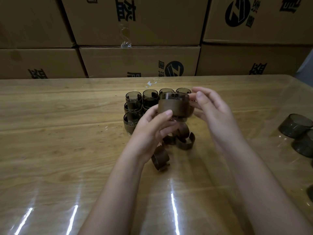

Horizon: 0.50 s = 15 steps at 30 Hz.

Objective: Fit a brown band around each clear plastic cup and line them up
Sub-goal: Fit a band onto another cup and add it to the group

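Note:
A clear cup (pixel 174 103) with a brown band around it is held in the air above the table. My left hand (pixel 152 126) grips it from below, thumb on the band's front. My right hand (pixel 213 111) touches the cup's right side with loosely bent fingers. Behind the held cup, several banded cups (pixel 133 106) stand in rows on the table. Loose brown bands (pixel 184 141) lie under my hands, and one more band (pixel 160 158) lies closer to me.
The wooden table (pixel 59 150) has a glossy clear cover. Bare clear cups (pixel 295 126) lie on their sides at the right edge. Stacked cardboard boxes (pixel 135 61) form a wall behind the table's far edge.

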Each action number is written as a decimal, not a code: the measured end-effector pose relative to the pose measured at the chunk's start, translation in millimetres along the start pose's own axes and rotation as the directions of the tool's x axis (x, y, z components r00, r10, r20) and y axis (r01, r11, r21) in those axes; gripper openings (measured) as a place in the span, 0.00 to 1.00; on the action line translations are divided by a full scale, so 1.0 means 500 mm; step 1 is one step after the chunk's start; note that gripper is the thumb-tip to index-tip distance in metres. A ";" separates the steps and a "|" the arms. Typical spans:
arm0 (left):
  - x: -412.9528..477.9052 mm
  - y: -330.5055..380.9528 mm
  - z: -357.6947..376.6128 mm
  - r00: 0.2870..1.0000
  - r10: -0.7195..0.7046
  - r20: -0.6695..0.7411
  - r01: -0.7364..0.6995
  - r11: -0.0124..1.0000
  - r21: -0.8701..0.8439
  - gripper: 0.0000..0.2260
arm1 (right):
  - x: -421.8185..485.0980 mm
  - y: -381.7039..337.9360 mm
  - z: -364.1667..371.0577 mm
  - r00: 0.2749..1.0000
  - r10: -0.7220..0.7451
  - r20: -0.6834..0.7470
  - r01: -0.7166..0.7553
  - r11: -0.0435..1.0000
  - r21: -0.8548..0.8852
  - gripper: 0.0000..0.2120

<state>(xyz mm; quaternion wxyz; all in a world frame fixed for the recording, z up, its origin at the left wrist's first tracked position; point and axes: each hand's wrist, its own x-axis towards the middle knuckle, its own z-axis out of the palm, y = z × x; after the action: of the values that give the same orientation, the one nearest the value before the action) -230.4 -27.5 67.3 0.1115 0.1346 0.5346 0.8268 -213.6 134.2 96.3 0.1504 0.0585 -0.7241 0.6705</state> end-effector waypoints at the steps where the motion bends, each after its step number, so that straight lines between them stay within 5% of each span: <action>1: -0.001 0.002 -0.001 1.000 -0.005 0.006 0.005 0.998 -0.060 0.23 | 0.002 0.003 -0.006 0.998 0.017 0.060 -0.017 1.000 -0.001 0.09; 4: -0.003 0.003 -0.006 1.000 0.004 0.026 0.000 0.988 -0.152 0.21 | 0.003 0.009 -0.011 0.971 -0.009 0.237 0.014 1.000 -0.020 0.16; 8: -0.004 0.001 -0.012 0.999 0.021 0.044 -0.016 0.993 -0.114 0.12 | 0.003 0.013 -0.005 0.956 -0.068 0.284 0.072 0.997 -0.003 0.22; 15: -0.003 0.004 -0.015 0.994 0.085 0.066 -0.076 0.988 -0.131 0.24 | -0.002 0.019 -0.003 0.952 -0.114 0.284 0.129 0.991 -0.035 0.21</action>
<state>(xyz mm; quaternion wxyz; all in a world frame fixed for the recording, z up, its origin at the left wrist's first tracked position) -231.7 -35.2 65.8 0.1054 0.1782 0.4701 0.8580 -215.4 136.4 86.9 0.0887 0.1937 -0.7507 0.6254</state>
